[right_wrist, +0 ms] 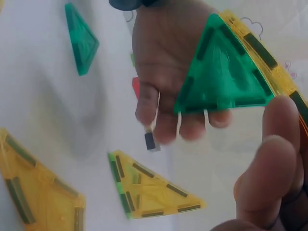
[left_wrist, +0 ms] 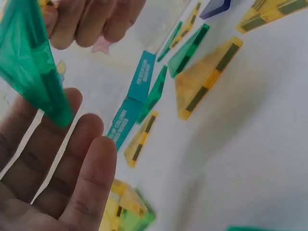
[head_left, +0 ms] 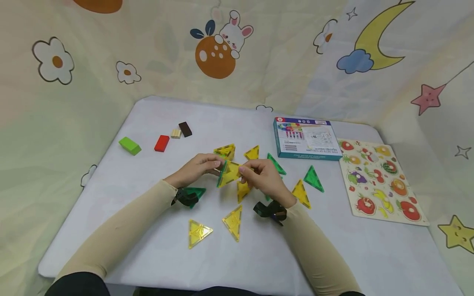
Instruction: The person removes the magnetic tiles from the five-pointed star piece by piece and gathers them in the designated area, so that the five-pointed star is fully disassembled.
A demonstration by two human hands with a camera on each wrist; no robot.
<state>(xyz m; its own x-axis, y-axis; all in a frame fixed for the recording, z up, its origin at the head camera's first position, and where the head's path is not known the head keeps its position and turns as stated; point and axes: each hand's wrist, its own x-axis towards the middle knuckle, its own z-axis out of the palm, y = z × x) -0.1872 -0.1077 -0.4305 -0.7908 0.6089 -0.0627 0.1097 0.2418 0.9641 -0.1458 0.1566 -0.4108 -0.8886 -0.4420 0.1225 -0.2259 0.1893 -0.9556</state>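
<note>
Both hands meet over the middle of the table on a small assembly of triangle tiles (head_left: 228,173), yellow faces with a green one on its left side. My left hand (head_left: 212,164) holds it from the left and my right hand (head_left: 249,173) pinches it from the right. In the left wrist view the green tile (left_wrist: 33,67) leans against my left fingers (left_wrist: 77,163). The right wrist view shows the green face (right_wrist: 221,72) edged by yellow tiles, with the left hand (right_wrist: 166,67) behind it and a right fingertip (right_wrist: 269,178) close by.
Loose yellow tiles (head_left: 198,232) (head_left: 234,221) (head_left: 301,192) and green tiles (head_left: 314,179) (head_left: 275,164) lie around the hands. Green (head_left: 129,145), red (head_left: 161,143), beige and brown blocks sit at the back left. A teal box (head_left: 306,138) and a fruit puzzle board (head_left: 381,181) lie at the right.
</note>
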